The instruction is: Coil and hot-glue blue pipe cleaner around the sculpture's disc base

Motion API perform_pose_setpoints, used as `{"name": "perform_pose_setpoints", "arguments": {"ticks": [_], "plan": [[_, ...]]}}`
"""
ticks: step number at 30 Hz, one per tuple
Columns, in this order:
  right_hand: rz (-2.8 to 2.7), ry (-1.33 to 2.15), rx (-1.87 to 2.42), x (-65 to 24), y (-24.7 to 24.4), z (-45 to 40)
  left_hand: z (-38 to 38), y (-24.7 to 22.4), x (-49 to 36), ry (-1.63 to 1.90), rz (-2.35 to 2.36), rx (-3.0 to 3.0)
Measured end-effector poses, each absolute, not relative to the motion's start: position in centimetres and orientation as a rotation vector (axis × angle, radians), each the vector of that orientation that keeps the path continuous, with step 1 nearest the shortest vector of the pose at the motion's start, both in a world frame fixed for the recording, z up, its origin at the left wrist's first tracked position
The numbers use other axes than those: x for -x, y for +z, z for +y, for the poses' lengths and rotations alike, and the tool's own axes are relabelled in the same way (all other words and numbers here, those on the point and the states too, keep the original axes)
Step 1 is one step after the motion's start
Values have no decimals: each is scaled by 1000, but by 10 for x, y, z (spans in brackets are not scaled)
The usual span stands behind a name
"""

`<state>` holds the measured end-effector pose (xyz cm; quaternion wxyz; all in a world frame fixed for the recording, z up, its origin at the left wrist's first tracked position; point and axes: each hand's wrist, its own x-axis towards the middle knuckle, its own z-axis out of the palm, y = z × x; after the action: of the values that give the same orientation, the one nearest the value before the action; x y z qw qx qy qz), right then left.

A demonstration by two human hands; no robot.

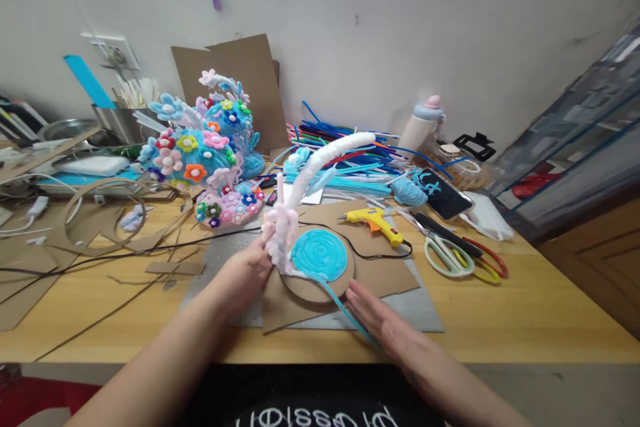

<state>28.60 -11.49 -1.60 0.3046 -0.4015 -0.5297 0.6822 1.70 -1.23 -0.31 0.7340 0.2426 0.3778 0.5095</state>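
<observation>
A round cardboard disc (306,292) lies on a larger cardboard sheet, with a blue coil of pipe cleaner (320,253) on it. A loose blue strand trails from the coil toward my right hand (383,323), whose fingers are stretched out beside the disc's right edge. At the left edge stands a pink and white fuzzy piece (281,233), from which a white curved stem (333,153) arches up to the right. My left hand (250,267) is against the pink piece; its fingertips are partly hidden behind it.
A yellow glue gun (375,223) with a black cord lies behind the disc at right. Scissors (450,257), a phone (445,193) and a power bank are farther right. Flower-covered models (195,153) stand back left, beside bundled pipe cleaners (340,150). Cardboard rings (65,230) lie left.
</observation>
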Motion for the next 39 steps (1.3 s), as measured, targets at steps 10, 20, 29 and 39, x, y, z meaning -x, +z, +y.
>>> {"name": "perform_pose_setpoints", "arguments": {"ticks": [10, 20, 29, 39], "plan": [[-986, 1557, 1173, -281, -20, -68, -52, -7, -17, 1327, 1101, -423], [-768, 1625, 1035, -258, -23, -68, -52, -35, -14, 1180, 950, -563], [-807, 1486, 1099, -275, -33, -96, -33, -3, -2, 1154, 1066, -376], [-1177, 1418, 1240, -259, -10, -85, -60, -1, 14, 1037, 877, -558]]}}
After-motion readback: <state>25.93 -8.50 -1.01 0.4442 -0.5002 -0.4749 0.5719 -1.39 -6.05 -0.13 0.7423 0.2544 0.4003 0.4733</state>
